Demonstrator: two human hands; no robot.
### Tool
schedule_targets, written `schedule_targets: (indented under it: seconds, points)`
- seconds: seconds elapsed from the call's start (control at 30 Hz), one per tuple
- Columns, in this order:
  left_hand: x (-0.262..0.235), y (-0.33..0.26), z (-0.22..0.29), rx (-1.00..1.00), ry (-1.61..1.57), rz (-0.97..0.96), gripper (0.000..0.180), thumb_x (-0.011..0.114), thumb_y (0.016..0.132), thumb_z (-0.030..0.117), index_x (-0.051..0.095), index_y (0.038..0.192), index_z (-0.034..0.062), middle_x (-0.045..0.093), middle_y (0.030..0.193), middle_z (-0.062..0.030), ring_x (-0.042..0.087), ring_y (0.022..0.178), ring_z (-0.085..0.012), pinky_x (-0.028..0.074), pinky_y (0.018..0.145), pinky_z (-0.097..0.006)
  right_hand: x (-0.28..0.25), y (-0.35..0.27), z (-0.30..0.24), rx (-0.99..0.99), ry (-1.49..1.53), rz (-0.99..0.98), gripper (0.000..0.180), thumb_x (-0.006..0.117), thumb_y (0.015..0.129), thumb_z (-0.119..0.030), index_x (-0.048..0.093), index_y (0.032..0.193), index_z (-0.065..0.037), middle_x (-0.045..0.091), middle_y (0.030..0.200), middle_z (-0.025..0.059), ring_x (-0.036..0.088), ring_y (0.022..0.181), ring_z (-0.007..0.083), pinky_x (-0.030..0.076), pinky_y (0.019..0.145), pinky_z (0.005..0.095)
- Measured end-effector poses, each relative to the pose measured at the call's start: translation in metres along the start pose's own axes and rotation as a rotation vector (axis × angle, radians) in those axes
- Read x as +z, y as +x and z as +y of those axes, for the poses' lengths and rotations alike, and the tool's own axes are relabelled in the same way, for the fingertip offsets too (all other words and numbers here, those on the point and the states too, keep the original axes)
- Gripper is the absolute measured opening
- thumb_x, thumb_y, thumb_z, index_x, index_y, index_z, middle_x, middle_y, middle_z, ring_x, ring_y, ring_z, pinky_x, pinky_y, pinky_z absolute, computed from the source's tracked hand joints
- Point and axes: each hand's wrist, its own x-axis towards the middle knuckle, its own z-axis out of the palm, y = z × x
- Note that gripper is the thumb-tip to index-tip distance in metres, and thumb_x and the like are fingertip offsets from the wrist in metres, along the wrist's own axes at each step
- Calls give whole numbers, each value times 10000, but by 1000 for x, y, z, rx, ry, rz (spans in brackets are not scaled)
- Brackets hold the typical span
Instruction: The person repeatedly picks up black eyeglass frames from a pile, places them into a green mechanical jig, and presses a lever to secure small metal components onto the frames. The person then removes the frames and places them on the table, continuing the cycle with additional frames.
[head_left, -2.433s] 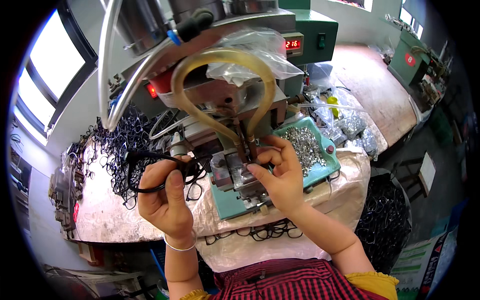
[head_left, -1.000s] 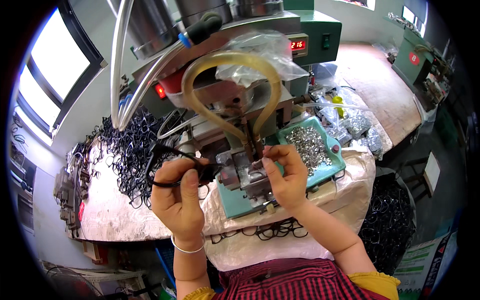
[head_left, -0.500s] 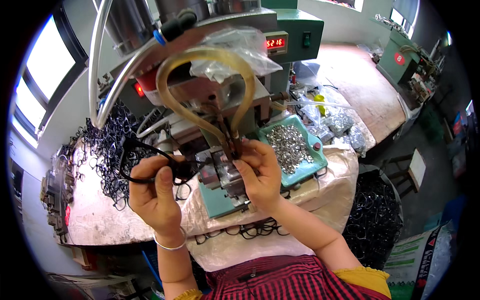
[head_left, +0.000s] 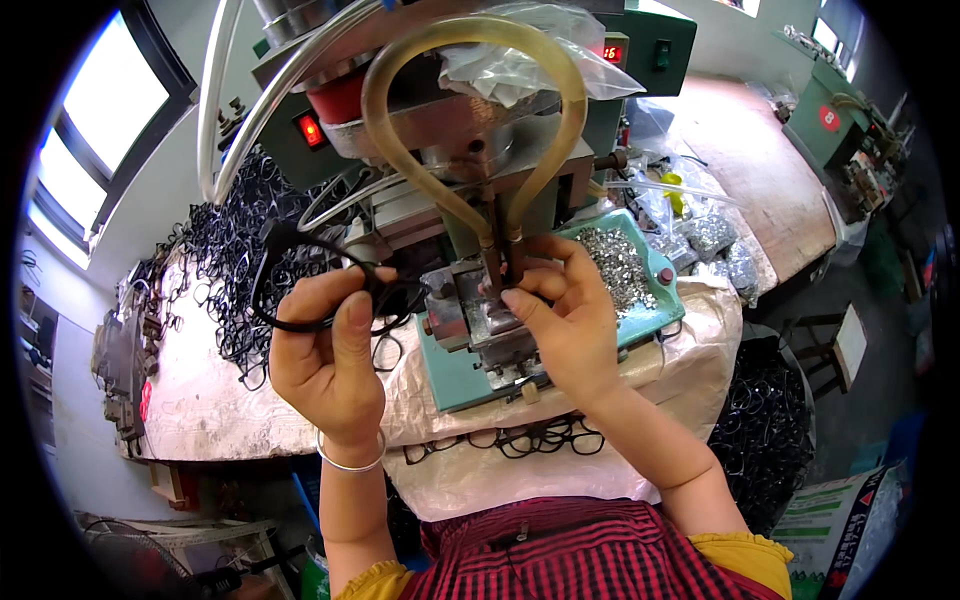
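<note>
1. My left hand (head_left: pixel 335 370) has its grip closed on a black eyeglass frame (head_left: pixel 278 240), thumb against curled fingers; the frame is raised over the surface (head_left: pixel 205 415), just left of the metal block (head_left: pixel 505 325), well in from the near edge.
2. My right hand (head_left: pixel 575 335) has thumb and fingertips drawn together beside the copper-coloured rods (head_left: pixel 493 265); I cannot tell whether that grip pinches anything.
3. With my fingertips this close, I judge they could be nipped or burned if the rods move or run hot.
4. If my left wrist tilts, the frame's end toward the block could sit askew; a slack pinch could drop it, and it could tangle with the piled frames (head_left: pixel 245 260) toward the surface's far left corner.
5. The frame looks slim and dark, with a long curved outline; behind my thumb it is too crowded to tell about lenses.
</note>
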Motion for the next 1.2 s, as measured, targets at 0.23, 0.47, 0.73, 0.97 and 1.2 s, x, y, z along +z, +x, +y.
schedule_targets:
  seconds: [0.23, 0.47, 0.73, 0.97, 1.2]
  points:
    - [3, -32, -8, 474, 315, -535, 151, 720, 819, 147, 741, 954, 84, 756, 1026, -56, 584, 763, -210, 499, 750, -370, -33, -3, -23, -155, -574, -81, 497, 594, 885, 10, 495, 1371, 23, 637, 1263, 209, 624, 1185, 298, 454, 1038, 362]
    - [22, -45, -27, 487, 271, -661, 266, 769, 723, 150, 749, 984, 101, 729, 1051, -32, 555, 770, -232, 516, 835, -422, -144, 15, 35, -304, -1086, 391, 247, 683, 794, -40, 696, 1040, -18, 665, 1158, 186, 610, 1133, 344, 478, 977, 419]
    - [18, -92, -30, 415, 425, -350, 336, 773, 778, 66, 675, 1099, 72, 702, 1175, -117, 603, 875, -280, 507, 857, -465, -88, 24, 65, -324, -1610, -114, 106, 692, 746, -147, 748, 799, -74, 558, 1385, 148, 418, 1382, 293, 528, 792, 426]
    - [20, -154, -37, -314, 480, -526, 149, 725, 835, 129, 653, 925, 35, 645, 839, -137, 627, 781, -337, 497, 700, -410, -87, 28, 61, -512, -1376, -64, 136, 706, 710, -33, 694, 844, -48, 687, 1120, 133, 628, 1112, 312, 538, 817, 379]
    - [-59, -61, 40, -215, 2, -931, 186, 729, 853, 139, 734, 1019, 57, 687, 899, -77, 646, 765, -249, 520, 658, -350, -165, -6, 73, -160, -327, 487, 136, 626, 931, -43, 675, 1057, -27, 656, 923, 0, 586, 819, 86, 465, 778, 233]
